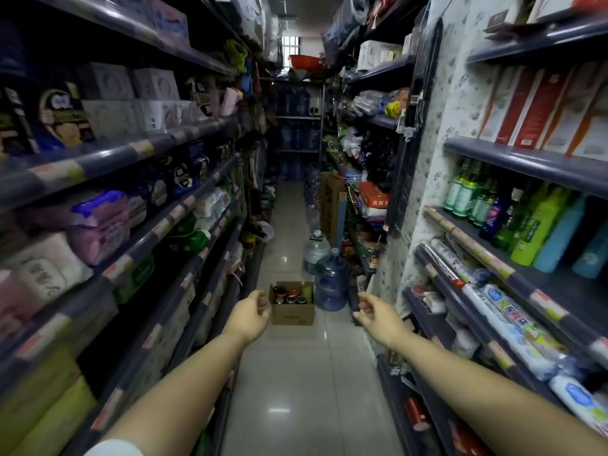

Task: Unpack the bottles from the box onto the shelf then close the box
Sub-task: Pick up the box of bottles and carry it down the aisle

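An open cardboard box sits on the tiled aisle floor ahead of me, its flaps up, with several bottles standing inside. My left hand reaches forward just left of the box, fingers loosely curled and holding nothing. My right hand is stretched out to the right of the box, also with nothing in it and fingers half curled. Neither hand touches the box. On the right, a dark shelf carries green, blue and purple bottles.
Two large blue water jugs stand right beside the box against the right-hand shelving. Stocked shelves line both sides of the narrow aisle. A tall carton and more water jugs stand further down.
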